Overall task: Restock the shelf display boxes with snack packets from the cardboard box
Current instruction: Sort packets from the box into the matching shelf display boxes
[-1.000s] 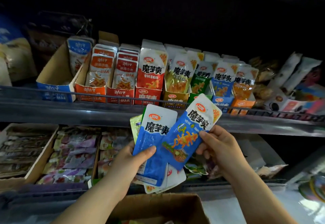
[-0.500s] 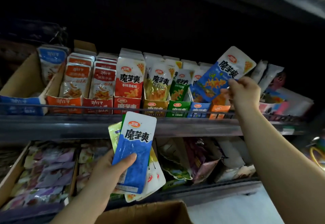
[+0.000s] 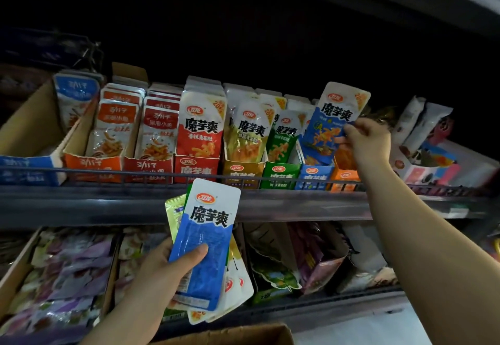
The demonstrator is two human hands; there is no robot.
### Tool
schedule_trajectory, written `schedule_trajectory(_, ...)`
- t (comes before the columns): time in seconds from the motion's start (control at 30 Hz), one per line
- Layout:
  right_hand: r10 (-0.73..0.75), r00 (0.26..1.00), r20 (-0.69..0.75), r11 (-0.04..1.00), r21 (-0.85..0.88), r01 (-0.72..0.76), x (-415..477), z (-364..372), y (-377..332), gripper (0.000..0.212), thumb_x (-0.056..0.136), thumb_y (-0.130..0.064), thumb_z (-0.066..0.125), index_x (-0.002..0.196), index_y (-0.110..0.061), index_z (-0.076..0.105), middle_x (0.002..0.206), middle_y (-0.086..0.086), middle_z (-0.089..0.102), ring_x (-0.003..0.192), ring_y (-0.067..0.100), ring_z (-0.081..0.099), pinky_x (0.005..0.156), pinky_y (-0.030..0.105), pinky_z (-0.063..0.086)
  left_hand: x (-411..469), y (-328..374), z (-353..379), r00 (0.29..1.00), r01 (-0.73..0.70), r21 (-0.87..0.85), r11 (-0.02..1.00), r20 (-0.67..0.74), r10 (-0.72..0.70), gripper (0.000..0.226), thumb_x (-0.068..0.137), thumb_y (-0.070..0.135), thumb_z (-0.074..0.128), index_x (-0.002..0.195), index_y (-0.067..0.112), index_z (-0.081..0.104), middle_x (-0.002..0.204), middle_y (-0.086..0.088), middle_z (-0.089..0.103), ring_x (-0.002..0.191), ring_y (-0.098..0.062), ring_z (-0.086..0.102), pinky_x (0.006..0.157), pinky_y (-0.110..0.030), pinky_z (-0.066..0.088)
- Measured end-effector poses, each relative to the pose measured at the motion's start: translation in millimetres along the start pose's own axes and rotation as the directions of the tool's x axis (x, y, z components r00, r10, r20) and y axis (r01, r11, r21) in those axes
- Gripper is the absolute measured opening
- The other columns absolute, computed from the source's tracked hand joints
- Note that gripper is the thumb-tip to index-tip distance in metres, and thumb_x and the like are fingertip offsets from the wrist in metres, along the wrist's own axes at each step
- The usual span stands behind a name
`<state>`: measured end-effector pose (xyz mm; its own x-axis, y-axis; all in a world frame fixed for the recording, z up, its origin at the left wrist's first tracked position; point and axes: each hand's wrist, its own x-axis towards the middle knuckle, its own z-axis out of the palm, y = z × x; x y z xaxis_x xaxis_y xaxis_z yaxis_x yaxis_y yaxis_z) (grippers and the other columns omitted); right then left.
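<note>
Head view shows the shiny blue and white snack packet (image 3: 335, 125) pinched by the right hand (image 3: 368, 141). Its bottom end is just reaching the small blue card display box (image 3: 313, 176) on the dark metal shelf (image 3: 108, 204). The left hand (image 3: 162, 277) grips a bunch of flat packets (image 3: 208, 236) below the shelf edge, so more are left to put away. The brown cardboard box (image 3: 243, 336) peeks in at the bottom. Half a second ago the blue packet was higher and more tilted.
</note>
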<state>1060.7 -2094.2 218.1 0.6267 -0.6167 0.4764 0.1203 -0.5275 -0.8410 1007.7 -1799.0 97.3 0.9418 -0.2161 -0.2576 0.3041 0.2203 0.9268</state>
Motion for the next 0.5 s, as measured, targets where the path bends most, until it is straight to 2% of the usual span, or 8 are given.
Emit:
schedule_trajectory(0.07, 0.028, 0.998, 0.059, 0.998, -0.055, -0.025, 1.6, 3.5, 5.5, 0.007, 0.091, -0.008, 0.05, 0.091, -0.014, 0.055, 0.069, -0.004, 0.056, 0.044, -0.006, 0.058, 0.054, 0.013, 0.049, 2.3, -0.3, 0.9, 1.0, 0.004, 0.006, 1.0, -0.001, -0.004, 0.011, 0.077, 0.008, 0.065, 0.083, 0.017, 0.063, 0.067, 0.001, 0.073, 0.077, -0.025, 0.066, 0.065, -0.033, 0.047)
schedule_trajectory(0.13, 0.097, 0.984, 0.148, 0.987, -0.138, -0.076, 0.3, 6.6, 12.5, 0.018, 0.091, -0.006, 0.051, 0.075, -0.016, 0.052, 0.065, 0.0, 0.054, 0.037, -0.006, 0.053, 0.046, 0.013, 0.045, 2.8, -0.9, 0.8, 1.0, 0.004, 0.024, 1.0, 0.001, -0.004, 0.012, 0.076, 0.009, 0.066, 0.084, 0.017, 0.064, 0.072, -0.001, 0.073, 0.079, -0.027, 0.067, 0.07, -0.037, 0.049)
schedule_trajectory(0.2, 0.157, 0.973, 0.168, 0.973, -0.193, -0.124, -1.3, 8.7, 19.4, 0.022, 0.09, -0.004, 0.051, 0.071, -0.014, 0.051, 0.064, 0.004, 0.053, 0.034, -0.004, 0.052, 0.045, 0.02, 0.042, 2.3, -1.7, 1.4, 1.0, 0.003, 0.04, 0.999, 0.007, -0.003, 0.012, 0.076, 0.01, 0.067, 0.084, 0.018, 0.064, 0.074, -0.002, 0.074, 0.08, -0.027, 0.067, 0.074, -0.039, 0.05)
schedule_trajectory(0.27, 0.141, 0.985, 0.096, 0.968, -0.222, -0.117, -6.2, 11.2, 21.1, 0.012, 0.089, -0.003, 0.05, 0.087, -0.01, 0.058, 0.074, 0.005, 0.058, 0.051, 0.0, 0.058, 0.057, 0.029, 0.041, 0.6, -2.2, 1.2, 1.0, 0.01, 0.049, 0.999, 0.01, -0.011, 0.011, 0.077, 0.012, 0.067, 0.084, 0.019, 0.063, 0.072, 0.0, 0.073, 0.077, -0.024, 0.067, 0.068, -0.036, 0.05)
schedule_trajectory(0.33, 0.082, 0.997, 0.013, 0.956, -0.283, -0.075, -14.2, 12.9, 18.5, 0.029, 0.089, -0.003, 0.049, 0.117, -0.008, 0.054, 0.098, 0.007, 0.06, 0.086, 0.017, 0.059, 0.07, 0.03, 0.041, -1.4, -1.6, 1.5, 1.0, 0.012, 0.049, 0.999, 0.015, -0.013, 0.01, 0.077, 0.013, 0.067, 0.084, 0.018, 0.063, 0.072, 0.001, 0.073, 0.072, -0.02, 0.068, 0.062, -0.032, 0.048)
schedule_trajectory(0.4, 0.051, 0.997, -0.055, 0.954, -0.292, -0.065, -23.4, 13.2, 14.6, 0.043, 0.088, -0.005, 0.052, 0.13, -0.011, 0.043, 0.123, 0.009, 0.054, 0.107, 0.025, 0.054, 0.078, 0.031, 0.043, -2.6, -1.2, 2.1, 1.0, 0.009, 0.052, 0.999, 0.02, -0.01, 0.009, 0.077, 0.013, 0.066, 0.084, 0.017, 0.063, 0.073, 0.001, 0.074, 0.065, -0.015, 0.069, 0.058, -0.03, 0.047)
schedule_trajectory(0.43, 0.055, 0.995, -0.086, 0.964, -0.256, -0.076, -30.0, 13.6, 12.4, 0.047, 0.087, -0.006, 0.053, 0.132, -0.012, 0.041, 0.13, 0.008, 0.049, 0.112, 0.025, 0.051, 0.082, 0.033, 0.044, -2.7, -1.6, 1.6, 1.0, 0.009, 0.052, 0.999, 0.02, -0.01, 0.009, 0.077, 0.013, 0.066, 0.085, 0.017, 0.063, 0.072, 0.002, 0.074, 0.064, -0.014, 0.069, 0.057, -0.029, 0.047)
schedule_trajectory(0.5, 0.094, 0.987, -0.131, 0.983, -0.142, -0.113, -50.9, 15.0, 8.2, 0.044, 0.086, -0.008, 0.055, 0.129, -0.012, 0.042, 0.13, 0.008, 0.047, 0.11, 0.021, 0.051, 0.086, 0.031, 0.046, -2.3, -2.3, 0.7, 1.0, 0.01, 0.052, 0.999, 0.022, -0.011, 0.01, 0.077, 0.013, 0.065, 0.086, 0.017, 0.063, 0.07, 0.003, 0.073, 0.067, -0.016, 0.069, 0.059, -0.03, 0.047)
